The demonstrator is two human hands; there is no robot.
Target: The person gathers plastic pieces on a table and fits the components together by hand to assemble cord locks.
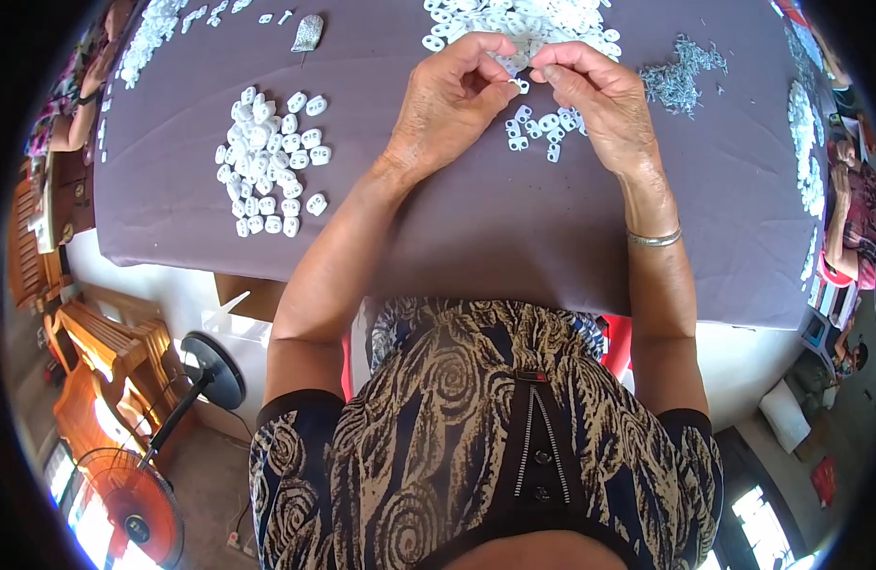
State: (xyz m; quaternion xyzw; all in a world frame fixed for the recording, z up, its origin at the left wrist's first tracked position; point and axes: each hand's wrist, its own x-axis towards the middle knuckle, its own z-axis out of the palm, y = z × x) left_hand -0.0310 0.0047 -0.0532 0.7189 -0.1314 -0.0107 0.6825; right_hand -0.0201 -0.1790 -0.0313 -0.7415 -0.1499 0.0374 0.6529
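Over the far middle of the table, my two hands meet at the fingertips. My left hand is closed in a pinch, with a small white plastic piece at its thumb tip. Opposite it, my right hand also pinches, but what lies between its fingers is too small to make out. Just below the fingertips lie several small white two-holed pieces. Beyond the hands spreads a heap of white oval plastic parts with holes. Left of my left forearm sits a pile of white rounded two-holed pieces.
Small grey metal bits form a heap right of my right hand. A silvery packet lies at the far left of the dark tablecloth. People sit at both table ends, near more white parts. A fan stands at lower left.
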